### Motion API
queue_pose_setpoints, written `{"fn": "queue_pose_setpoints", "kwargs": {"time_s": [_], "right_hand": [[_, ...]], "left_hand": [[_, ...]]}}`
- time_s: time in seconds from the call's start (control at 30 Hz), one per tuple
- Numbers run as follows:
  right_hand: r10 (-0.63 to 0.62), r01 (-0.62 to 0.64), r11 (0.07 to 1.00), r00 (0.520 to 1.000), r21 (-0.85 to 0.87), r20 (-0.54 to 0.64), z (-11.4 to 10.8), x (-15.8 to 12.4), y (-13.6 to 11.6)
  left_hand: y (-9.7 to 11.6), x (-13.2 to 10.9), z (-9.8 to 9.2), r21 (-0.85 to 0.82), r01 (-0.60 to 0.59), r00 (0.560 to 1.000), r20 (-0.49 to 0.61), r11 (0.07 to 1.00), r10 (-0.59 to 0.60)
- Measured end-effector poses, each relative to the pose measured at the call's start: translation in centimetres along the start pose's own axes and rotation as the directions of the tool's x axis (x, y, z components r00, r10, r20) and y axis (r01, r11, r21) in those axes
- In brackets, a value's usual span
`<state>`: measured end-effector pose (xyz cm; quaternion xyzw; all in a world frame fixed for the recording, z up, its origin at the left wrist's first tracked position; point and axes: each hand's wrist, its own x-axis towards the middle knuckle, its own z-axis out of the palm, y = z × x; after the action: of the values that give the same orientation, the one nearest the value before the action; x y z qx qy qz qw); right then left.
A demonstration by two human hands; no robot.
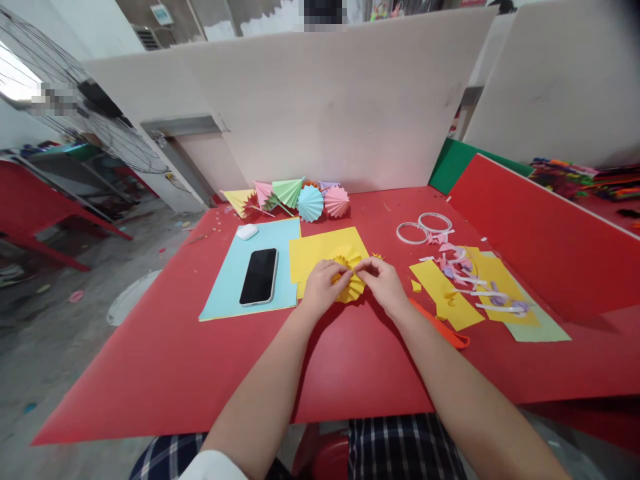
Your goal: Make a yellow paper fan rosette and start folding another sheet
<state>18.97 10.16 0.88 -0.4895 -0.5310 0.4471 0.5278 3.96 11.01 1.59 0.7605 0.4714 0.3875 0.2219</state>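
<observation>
Remotely, I view pleated yellow paper rosette [354,291] partly over yellow sheet [323,243] on red tabletop [360,363]. Left hand [323,285], right hand [383,283]: fingertips drawn together, pinching rosette near centre from opposite sides, presumably steadying it.

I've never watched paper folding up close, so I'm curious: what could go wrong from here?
The pleated yellow paper might tear or spring open where the left fingers and right fingers pinch it. The right forearm could nudge the orange object close beside it.
</observation>
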Motion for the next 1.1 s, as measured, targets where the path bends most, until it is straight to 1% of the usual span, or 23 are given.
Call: {"fn": "queue_pose_setpoints", "kwargs": {"time_s": [0.2, 0.43, 0.7, 0.9, 1.1], "right_hand": [[-0.013, 0.013, 1.0, 1.0, -0.029, -0.016, -0.02, -0.01, -0.03], [-0.002, 0.0, 0.997, 1.0, -0.077, -0.027, -0.03, -0.06, -0.19], [-0.043, 0.04, 0.993, 0.999, -0.109, -0.024, -0.05, -0.05, -0.35], [-0.037, 0.034, 0.996, 0.999, -0.079, -0.031, -0.23, -0.01, -0.49], [-0.022, 0.021, 0.995, 1.0, -0.093, -0.008, -0.26, 0.01, -0.38]], "left_hand": [[-0.11, -0.11, 0.0, -0.027, 0.008, 1.0, -0.009, 1.0, -0.009], [-0.06, -0.04, 0.05, -0.021, 0.026, 0.999, -0.02, 0.999, -0.026], [0.26, 0.02, 0.02, -0.104, 0.099, 0.994, -0.028, 0.99, -0.102], [-0.37, 0.11, 0.06, -0.083, 0.128, 0.989, -0.068, 0.988, -0.134], [-0.31, 0.11, 0.02, -0.071, 0.135, 0.989, -0.052, 0.988, -0.139]]}}
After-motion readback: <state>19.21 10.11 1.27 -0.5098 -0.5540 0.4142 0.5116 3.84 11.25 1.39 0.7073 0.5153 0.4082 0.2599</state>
